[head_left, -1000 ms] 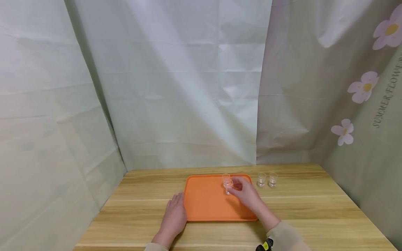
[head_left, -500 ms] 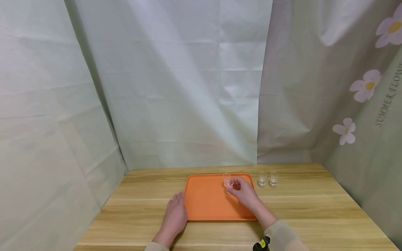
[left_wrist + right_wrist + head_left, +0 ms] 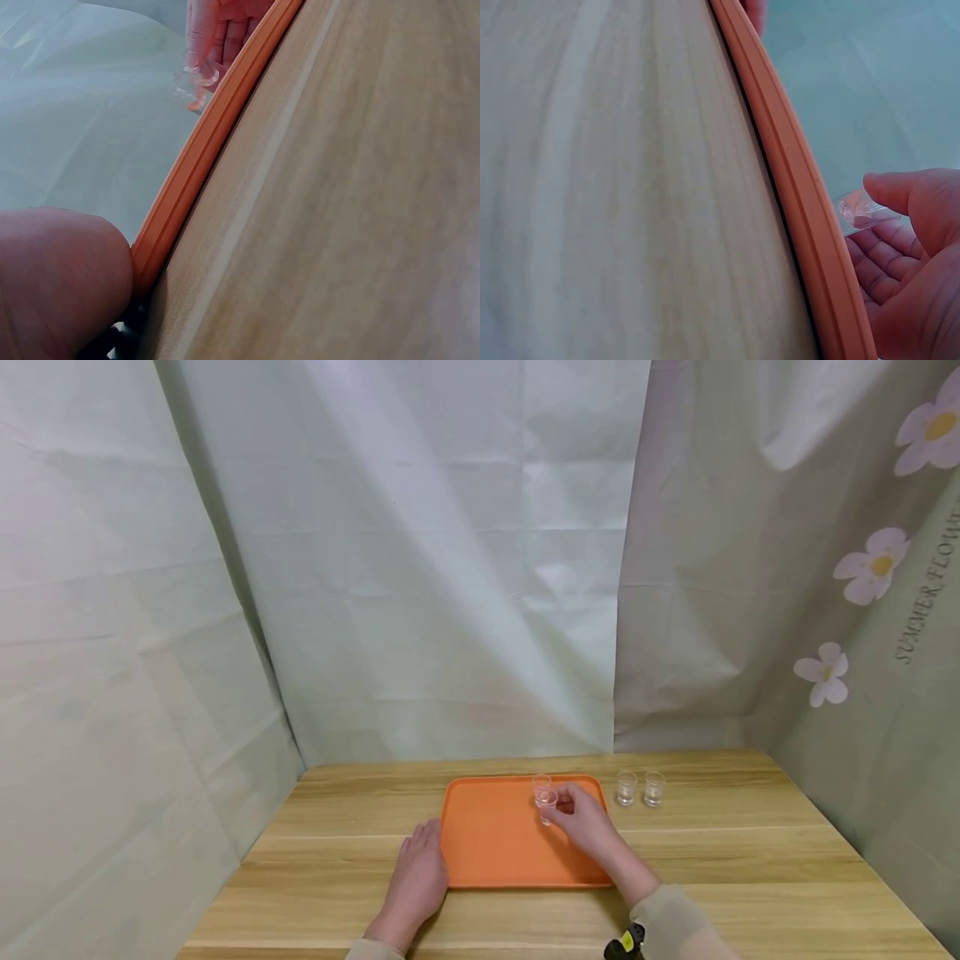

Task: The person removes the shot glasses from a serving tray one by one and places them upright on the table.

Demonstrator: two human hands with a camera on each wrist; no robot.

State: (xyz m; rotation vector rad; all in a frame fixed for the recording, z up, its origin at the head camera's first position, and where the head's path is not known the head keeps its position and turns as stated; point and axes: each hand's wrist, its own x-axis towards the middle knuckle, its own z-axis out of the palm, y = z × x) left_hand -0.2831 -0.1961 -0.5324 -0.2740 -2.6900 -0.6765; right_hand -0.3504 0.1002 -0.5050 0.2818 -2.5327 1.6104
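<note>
An orange tray (image 3: 487,843) lies flat on the wooden table. At its left edge rests my left hand (image 3: 417,872), fingers fairly straight along the rim; a rounded part of that hand (image 3: 60,277) touches the rim in the left wrist view. Over the tray's right half, my right hand (image 3: 590,827) pinches a small clear shot glass (image 3: 548,807) between thumb and fingers. I cannot tell whether its base touches the tray. Just behind it another shot glass (image 3: 541,783) stands on the tray, partly covered by the held one.
Two more shot glasses (image 3: 626,788) stand upright side by side on the table, right of the tray, and seem to hold clear liquid. Pale sheets (image 3: 450,568) hang behind the table and at both sides.
The head view has shifted very slightly. My right hand keeps its grip on the shot glass at nearly the same spot, and my left hand stays at the tray's edge.
</note>
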